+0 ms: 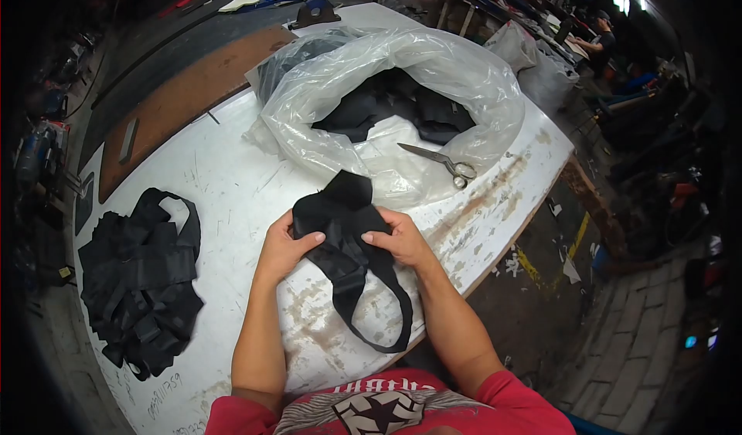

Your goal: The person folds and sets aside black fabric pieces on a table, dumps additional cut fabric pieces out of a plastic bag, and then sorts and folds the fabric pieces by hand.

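Note:
Between my two hands is a black fabric piece (pixel 340 222) with a long strap loop hanging down toward me. My left hand (pixel 292 243) grips its left edge, thumb on top and fingers underneath. On the right edge, my right hand (pixel 396 238) pinches the cloth the same way. A pile of similar black fabric pieces (pixel 143 273) lies on the table to the left. Beyond my hands stands a clear plastic bag (pixel 479 72), its mouth open and black fabric (pixel 394 99) inside. Scissors (pixel 442 161) rest on the bag's near side.
The white table (pixel 224 172) has worn, stained patches and a right edge dropping to the floor. A brown board (pixel 193 99) with a metal bar (pixel 129 140) lies at the left. A black metal piece (pixel 315 14) stands behind the bag. Another person (pixel 601 37) is far right.

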A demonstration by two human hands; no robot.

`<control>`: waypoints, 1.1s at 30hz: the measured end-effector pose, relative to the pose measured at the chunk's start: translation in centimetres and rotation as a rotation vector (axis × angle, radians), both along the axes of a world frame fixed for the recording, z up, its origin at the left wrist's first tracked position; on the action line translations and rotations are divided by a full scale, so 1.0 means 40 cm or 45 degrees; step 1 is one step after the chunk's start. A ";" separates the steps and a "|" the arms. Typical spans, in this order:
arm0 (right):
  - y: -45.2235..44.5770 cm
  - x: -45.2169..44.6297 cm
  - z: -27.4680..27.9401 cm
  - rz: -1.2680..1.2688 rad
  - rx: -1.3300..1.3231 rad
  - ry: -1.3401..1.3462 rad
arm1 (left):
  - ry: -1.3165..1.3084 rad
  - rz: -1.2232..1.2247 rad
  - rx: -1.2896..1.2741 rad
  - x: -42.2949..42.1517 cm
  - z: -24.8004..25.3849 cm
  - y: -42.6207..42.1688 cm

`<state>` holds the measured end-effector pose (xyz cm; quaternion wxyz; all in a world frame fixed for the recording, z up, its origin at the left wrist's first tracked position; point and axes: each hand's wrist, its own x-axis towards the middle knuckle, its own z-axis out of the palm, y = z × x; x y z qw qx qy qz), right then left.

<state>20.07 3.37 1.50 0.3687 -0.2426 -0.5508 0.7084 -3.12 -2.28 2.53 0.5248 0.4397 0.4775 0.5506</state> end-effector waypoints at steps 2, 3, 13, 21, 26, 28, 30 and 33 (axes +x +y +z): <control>0.000 -0.002 0.001 -0.096 0.039 0.006 | 0.074 -0.019 -0.065 0.002 -0.011 -0.003; 0.001 -0.001 0.000 -0.144 0.090 0.009 | 0.123 -0.048 -0.129 0.000 -0.013 -0.004; 0.024 0.024 -0.035 -0.329 0.102 -0.086 | 0.032 -0.219 -0.185 0.005 -0.009 -0.012; 0.007 -0.001 -0.010 -0.155 -0.166 0.089 | -0.185 0.139 -0.003 0.022 -0.013 0.009; -0.002 0.000 -0.019 -0.037 -0.292 -0.033 | -0.201 0.135 -0.011 0.028 -0.019 0.009; -0.006 -0.005 -0.022 -0.078 -0.338 -0.007 | -0.251 0.087 0.055 0.034 -0.020 0.010; -0.002 -0.007 -0.022 -0.198 -0.341 0.038 | -0.349 0.005 0.199 0.042 -0.011 0.008; 0.015 0.013 0.007 -0.323 -0.443 0.198 | -0.298 -0.162 0.103 0.037 0.001 -0.010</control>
